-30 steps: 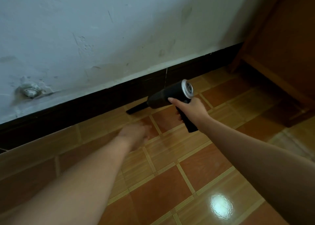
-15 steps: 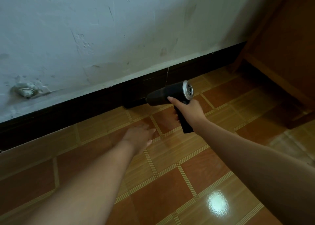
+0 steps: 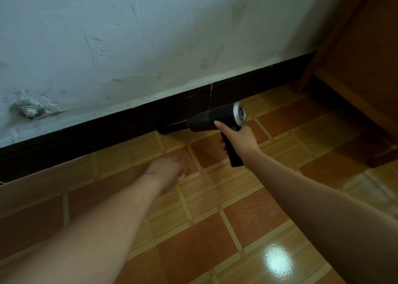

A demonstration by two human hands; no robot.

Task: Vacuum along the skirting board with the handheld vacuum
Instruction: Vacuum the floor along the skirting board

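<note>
- Right hand (image 3: 239, 139) grasps the handheld vacuum (image 3: 215, 120) by its handle; nozzle at the skirting board (image 3: 107, 130).
- Left hand (image 3: 167, 169) released, fingers loose, over the tiled floor (image 3: 204, 230).

One view only, head-worn, wide-angle. It looks forward and steeply down over the person's own arms, which enter from the bottom edge. Left hand (image 3: 165, 169) sits left of centre, right hand (image 3: 239, 141) right of centre, vacuum (image 3: 215, 120) near mid-frame. The camera faces the wall (image 3: 129, 36) at a slant, so the skirting (image 3: 86, 137) runs diagonally, low at left and higher at right. Floor (image 3: 193, 240) fills the lower half, close. Furniture (image 3: 366, 57) cuts the right edge.
</note>
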